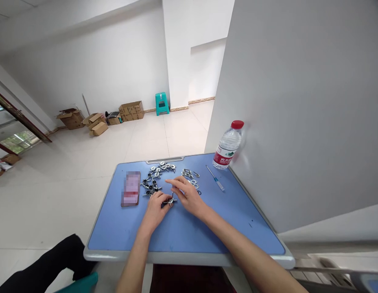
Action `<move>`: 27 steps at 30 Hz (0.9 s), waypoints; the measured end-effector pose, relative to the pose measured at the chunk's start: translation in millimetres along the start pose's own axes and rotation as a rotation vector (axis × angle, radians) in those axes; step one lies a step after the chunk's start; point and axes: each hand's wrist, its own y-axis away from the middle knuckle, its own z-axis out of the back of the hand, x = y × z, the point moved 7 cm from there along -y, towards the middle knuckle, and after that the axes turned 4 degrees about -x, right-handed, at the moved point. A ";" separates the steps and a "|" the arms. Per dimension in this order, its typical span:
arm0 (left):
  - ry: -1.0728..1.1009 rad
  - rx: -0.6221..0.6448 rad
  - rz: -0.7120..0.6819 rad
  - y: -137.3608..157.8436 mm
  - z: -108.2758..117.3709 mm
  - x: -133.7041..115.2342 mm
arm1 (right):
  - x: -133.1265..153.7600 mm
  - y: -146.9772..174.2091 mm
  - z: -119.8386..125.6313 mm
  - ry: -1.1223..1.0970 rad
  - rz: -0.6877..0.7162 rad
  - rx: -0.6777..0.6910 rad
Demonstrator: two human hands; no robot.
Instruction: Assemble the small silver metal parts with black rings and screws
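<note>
My left hand (157, 206) is closed around a small metal fitting (170, 201) on the blue table (201, 234), its fingertips pinching it near the front middle. My right hand (186, 194) is just above and to the right, thumb and fingers pinched around a thin upright metal piece (172, 193) that meets the fitting; its exact kind is too small to make out. Beyond my left hand lie several similar metal fittings with black round parts (150, 188) in a curved group. Flat metal plates and hooks (187, 173) lie beyond my right hand, partly hidden by it.
A phone (131, 188) lies at the left. To the right are a blue-handled screwdriver (218, 184) and a red-capped water bottle (228, 146) beside a grey panel (298, 122). Cardboard boxes (131, 111) and a green stool (161, 103) stand by the wall. A person's black-clad leg (54, 262) is at lower left.
</note>
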 end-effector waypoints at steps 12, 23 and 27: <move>0.004 -0.005 0.003 0.0 -1.1 0.8 | -1.5 -0.2 -0.7 -0.004 -0.037 0.035; -0.007 -0.004 0.014 -0.6 -0.1 0.4 | -9.0 -2.5 9.3 0.073 -0.298 0.111; -0.027 -0.020 0.028 -1.1 0.7 1.5 | -14.4 3.4 -8.6 0.294 -0.274 0.403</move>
